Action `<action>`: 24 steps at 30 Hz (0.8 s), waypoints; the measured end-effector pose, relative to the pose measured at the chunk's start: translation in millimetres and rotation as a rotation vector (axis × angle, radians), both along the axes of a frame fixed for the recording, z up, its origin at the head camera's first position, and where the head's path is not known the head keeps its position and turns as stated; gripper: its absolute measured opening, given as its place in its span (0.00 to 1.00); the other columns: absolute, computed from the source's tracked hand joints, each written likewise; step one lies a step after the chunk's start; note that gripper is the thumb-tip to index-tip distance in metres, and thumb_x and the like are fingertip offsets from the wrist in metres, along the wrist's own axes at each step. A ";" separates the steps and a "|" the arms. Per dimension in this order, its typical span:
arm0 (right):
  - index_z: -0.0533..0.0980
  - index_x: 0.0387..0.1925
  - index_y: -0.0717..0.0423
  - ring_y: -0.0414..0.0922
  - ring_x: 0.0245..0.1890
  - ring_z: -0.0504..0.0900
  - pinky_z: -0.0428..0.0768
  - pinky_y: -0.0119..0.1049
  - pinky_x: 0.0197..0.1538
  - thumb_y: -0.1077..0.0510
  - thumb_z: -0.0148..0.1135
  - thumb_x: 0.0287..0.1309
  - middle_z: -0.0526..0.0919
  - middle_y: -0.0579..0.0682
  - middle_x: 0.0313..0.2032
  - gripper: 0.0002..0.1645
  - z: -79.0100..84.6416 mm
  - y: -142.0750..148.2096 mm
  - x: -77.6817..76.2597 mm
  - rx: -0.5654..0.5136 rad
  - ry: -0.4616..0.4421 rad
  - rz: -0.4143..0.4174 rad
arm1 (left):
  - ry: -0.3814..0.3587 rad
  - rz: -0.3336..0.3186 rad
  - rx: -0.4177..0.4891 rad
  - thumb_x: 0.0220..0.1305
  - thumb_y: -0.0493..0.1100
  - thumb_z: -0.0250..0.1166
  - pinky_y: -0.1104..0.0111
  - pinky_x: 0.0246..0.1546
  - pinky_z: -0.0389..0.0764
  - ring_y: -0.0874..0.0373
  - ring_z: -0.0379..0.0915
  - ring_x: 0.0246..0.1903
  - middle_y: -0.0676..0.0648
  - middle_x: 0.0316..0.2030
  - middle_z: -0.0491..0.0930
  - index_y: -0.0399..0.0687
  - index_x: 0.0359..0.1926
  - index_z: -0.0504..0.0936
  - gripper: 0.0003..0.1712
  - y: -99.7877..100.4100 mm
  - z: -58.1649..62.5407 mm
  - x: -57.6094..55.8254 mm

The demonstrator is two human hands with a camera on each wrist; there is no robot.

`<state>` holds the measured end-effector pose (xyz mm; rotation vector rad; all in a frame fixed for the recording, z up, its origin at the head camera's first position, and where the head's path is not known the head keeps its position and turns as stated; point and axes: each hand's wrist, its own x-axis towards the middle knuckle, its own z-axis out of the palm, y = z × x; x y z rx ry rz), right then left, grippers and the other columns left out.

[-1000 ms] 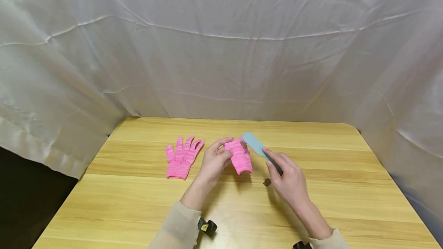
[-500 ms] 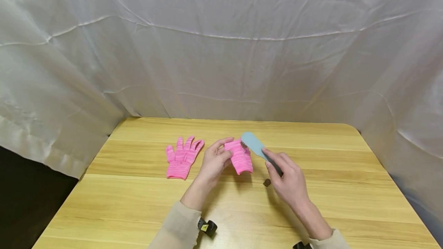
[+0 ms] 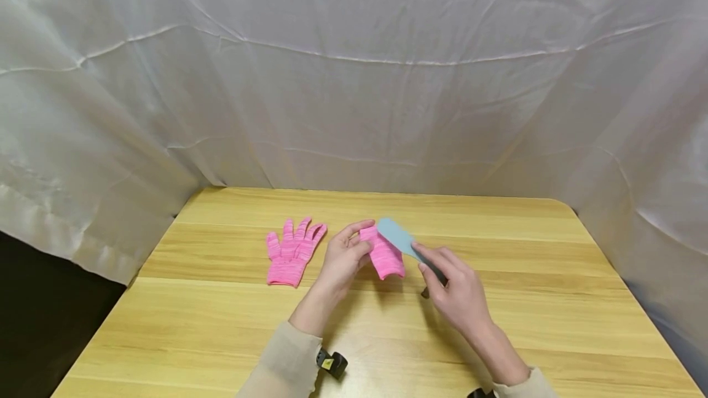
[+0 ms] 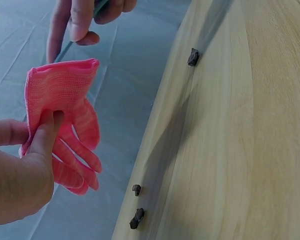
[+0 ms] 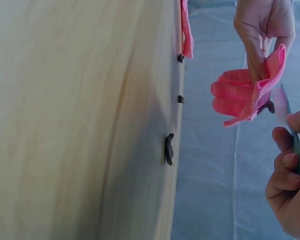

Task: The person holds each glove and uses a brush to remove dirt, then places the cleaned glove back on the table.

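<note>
My left hand [image 3: 342, 258] pinches a pink knitted glove [image 3: 385, 258] above the table, thumb on one side. In the left wrist view the glove [image 4: 62, 87] hangs with its cuff up and its fingers down. My right hand [image 3: 458, 295] grips the dark handle of a light-blue brush [image 3: 395, 236], whose flat back lies over the glove in the head view. In the right wrist view the pale bristles of the brush [image 5: 279, 104] face the glove [image 5: 240, 92], close to a dark lump [image 5: 266, 107] on its surface. Whether the bristles touch cannot be told.
A second pink glove [image 3: 289, 255] lies flat on the wooden table [image 3: 210, 324], left of my hands. Small dark lumps lie on the tabletop, one below the brush [image 3: 424, 293], others seen in the left wrist view [image 4: 137, 218]. A grey curtain [image 3: 354, 109] hangs behind.
The brush head has shifted left and slightly down across the held glove, and my right hand has moved a little left with it. My left hand and the glove stay nearly still.
</note>
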<state>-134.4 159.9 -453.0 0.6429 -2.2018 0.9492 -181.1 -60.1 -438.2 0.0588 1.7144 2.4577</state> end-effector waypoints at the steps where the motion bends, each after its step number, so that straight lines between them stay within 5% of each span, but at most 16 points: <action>1: 0.85 0.58 0.53 0.30 0.21 0.66 0.66 0.20 0.19 0.73 0.71 0.55 0.87 0.47 0.40 0.29 0.2 0.0 -0.2 0.001 -0.001 -0.010 | -0.001 0.001 0.001 0.66 0.23 0.56 0.64 0.53 0.87 0.56 0.84 0.45 0.36 0.54 0.84 0.34 0.67 0.74 0.28 0.0 -0.2 0.0; 24: 0.85 0.58 0.50 0.35 0.23 0.69 0.68 0.28 0.21 0.68 0.72 0.58 0.86 0.46 0.38 0.26 -2.6 4.6 -0.9 0.048 -0.110 -0.143 | -0.012 0.008 -0.002 0.67 0.24 0.56 0.70 0.46 0.87 0.59 0.82 0.42 0.38 0.53 0.84 0.35 0.68 0.75 0.28 0.2 2.2 0.9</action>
